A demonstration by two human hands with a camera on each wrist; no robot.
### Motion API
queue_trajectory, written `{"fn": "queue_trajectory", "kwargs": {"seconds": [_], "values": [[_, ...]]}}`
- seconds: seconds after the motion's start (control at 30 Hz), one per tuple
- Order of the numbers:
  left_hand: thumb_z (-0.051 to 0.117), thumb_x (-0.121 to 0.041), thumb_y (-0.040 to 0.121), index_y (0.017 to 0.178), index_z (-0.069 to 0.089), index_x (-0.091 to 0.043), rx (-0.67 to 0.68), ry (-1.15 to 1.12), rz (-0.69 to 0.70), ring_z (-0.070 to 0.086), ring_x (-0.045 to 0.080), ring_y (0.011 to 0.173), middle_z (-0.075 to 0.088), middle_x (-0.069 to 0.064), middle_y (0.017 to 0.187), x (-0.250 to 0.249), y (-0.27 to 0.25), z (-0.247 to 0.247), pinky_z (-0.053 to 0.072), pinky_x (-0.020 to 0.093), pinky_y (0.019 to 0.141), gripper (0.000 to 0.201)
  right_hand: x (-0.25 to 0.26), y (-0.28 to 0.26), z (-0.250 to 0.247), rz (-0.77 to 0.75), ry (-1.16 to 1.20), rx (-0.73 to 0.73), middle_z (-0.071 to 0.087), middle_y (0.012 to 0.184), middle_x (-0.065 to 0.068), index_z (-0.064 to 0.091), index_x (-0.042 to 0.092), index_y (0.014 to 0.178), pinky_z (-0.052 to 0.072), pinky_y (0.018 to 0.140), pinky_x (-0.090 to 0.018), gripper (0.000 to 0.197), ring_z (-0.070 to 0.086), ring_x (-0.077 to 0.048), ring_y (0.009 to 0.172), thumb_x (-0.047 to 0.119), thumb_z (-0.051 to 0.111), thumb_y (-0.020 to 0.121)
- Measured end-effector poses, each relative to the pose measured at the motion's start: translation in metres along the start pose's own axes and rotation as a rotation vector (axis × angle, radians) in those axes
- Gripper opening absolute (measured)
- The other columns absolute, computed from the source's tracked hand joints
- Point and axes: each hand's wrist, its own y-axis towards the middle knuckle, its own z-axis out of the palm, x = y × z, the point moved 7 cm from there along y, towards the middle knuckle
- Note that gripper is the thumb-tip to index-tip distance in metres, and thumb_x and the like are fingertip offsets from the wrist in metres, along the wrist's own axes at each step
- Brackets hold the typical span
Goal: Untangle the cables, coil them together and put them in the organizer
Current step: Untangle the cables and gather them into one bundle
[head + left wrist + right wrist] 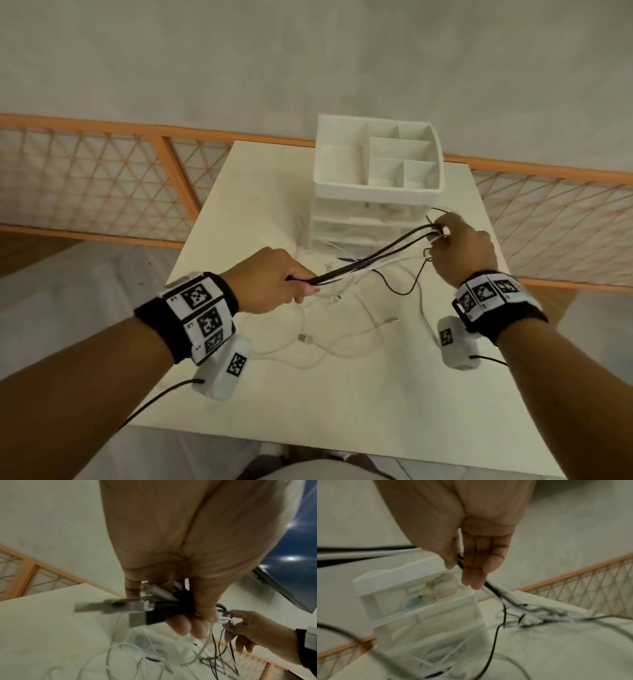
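Gripping the plug ends of the cables (370, 258) in the curled fingers of the left hand (274, 281), above the desk (342, 394). Pinching the same bundle between thumb and fingers of the right hand (460, 246), just before the white organizer (376, 185), with loose loops trailing on the desk.

We are curling our left hand (274, 279) tight near us; our right hand (460, 248) is pinching farther right, both raised.

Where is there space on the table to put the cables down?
Bare table lies along the near edge, between the wrists, and left of the organizer. In front of the organizer it is crowded with loose cables.
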Motion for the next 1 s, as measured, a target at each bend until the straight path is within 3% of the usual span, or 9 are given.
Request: {"fn": "queue_trajectory", "kwargs": {"seconds": [0.17,0.27,0.37,0.43,0.57,0.7,0.83,0.93,1.0], "values": [[0.057,-0.019,0.095,0.083,0.074,-0.013,-0.090,0.113,-0.062,0.067,0.032,0.081,0.074,0.012,0.086,0.011,0.011,0.008,0.055,0.040,0.078,0.022,0.069,-0.062,0.042,-0.268,0.258,0.419,0.068,0.060,0.000,0.036,0.046,0.140,0.047,0.061,-0.023,0.076,0.061,-0.010,0.057,0.015,0.066,0.077],[0.059,-0.019,0.096,0.085,0.073,-0.011,-0.098,0.158,0.035,0.062,0.026,0.076,0.070,0.013,0.084,-0.007,0.011,0.008,0.047,0.032,0.072,0.020,0.097,-0.092,0.065,-0.413,0.225,0.526,0.064,0.058,0.007,0.057,0.037,0.121,0.047,0.059,-0.020,0.043,0.057,-0.001,0.047,0.028,0.072,0.082],[0.057,-0.019,0.098,0.088,0.072,-0.010,-0.082,0.091,0.170,0.062,0.025,0.077,0.067,0.009,0.081,-0.022,0.003,0.004,0.049,0.035,0.075,0.020,0.066,-0.078,0.084,-0.244,0.118,0.620,0.064,0.052,0.004,0.061,0.022,0.084,0.050,0.051,-0.022,0.015,0.061,-0.010,0.041,0.033,0.062,0.094],[0.052,-0.023,0.101,0.091,0.068,-0.005,-0.059,0.085,0.129,0.058,0.025,0.071,0.065,0.015,0.082,-0.010,0.000,0.001,0.046,0.034,0.069,0.026,0.024,-0.055,0.076,-0.042,0.081,0.565,0.070,0.060,-0.003,0.060,0.019,0.080,0.050,0.049,-0.023,0.016,0.067,-0.019,0.049,0.027,0.061,0.094],[0.041,-0.026,0.104,0.105,0.066,-0.013,0.110,0.330,-0.176,0.063,0.028,0.088,0.066,0.011,0.100,0.041,0.002,0.020,0.049,0.036,0.080,0.029,-0.014,-0.029,0.033,-0.028,0.083,-0.039,0.072,0.097,-0.021,0.063,0.015,0.113,0.050,0.076,-0.038,0.022,0.067,-0.042,0.091,0.017,0.063,0.091],[0.041,-0.011,0.098,0.118,0.056,-0.008,0.035,0.341,-0.368,0.064,0.035,0.101,0.061,0.015,0.119,0.067,-0.003,0.033,0.054,0.041,0.086,0.025,-0.003,-0.059,0.074,-0.112,0.154,0.164,0.068,0.121,-0.009,0.025,0.032,0.150,0.051,0.092,-0.041,0.080,0.068,-0.037,0.100,0.022,0.073,0.086],[0.034,-0.009,0.101,0.102,0.052,-0.009,-0.059,-0.171,-0.420,0.065,0.023,0.056,0.058,0.005,0.085,0.077,-0.010,0.040,0.053,0.032,0.049,0.017,0.017,-0.113,0.122,-0.363,-0.016,0.317,0.060,0.116,0.010,0.049,0.032,0.125,0.050,0.079,-0.031,0.047,0.067,-0.022,0.097,0.034,0.071,0.083],[0.042,-0.026,0.103,0.095,0.055,-0.010,-0.151,-0.346,-0.411,0.055,0.022,0.048,0.055,0.008,0.069,0.074,-0.012,0.037,0.044,0.026,0.042,0.022,0.015,-0.139,0.169,-0.445,-0.280,0.548,0.043,0.136,0.008,0.053,0.034,0.132,0.047,0.095,-0.035,0.047,0.051,-0.020,0.122,0.040,0.065,0.087],[0.050,-0.034,0.100,0.095,0.059,-0.006,-0.188,-0.397,-0.378,0.052,0.025,0.045,0.055,0.008,0.058,0.071,-0.013,0.035,0.042,0.028,0.044,0.030,0.017,-0.139,0.177,-0.467,-0.397,0.517,0.046,0.135,0.003,0.061,0.029,0.123,0.042,0.097,-0.037,0.033,0.047,-0.023,0.119,0.033,0.058,0.091]]}}
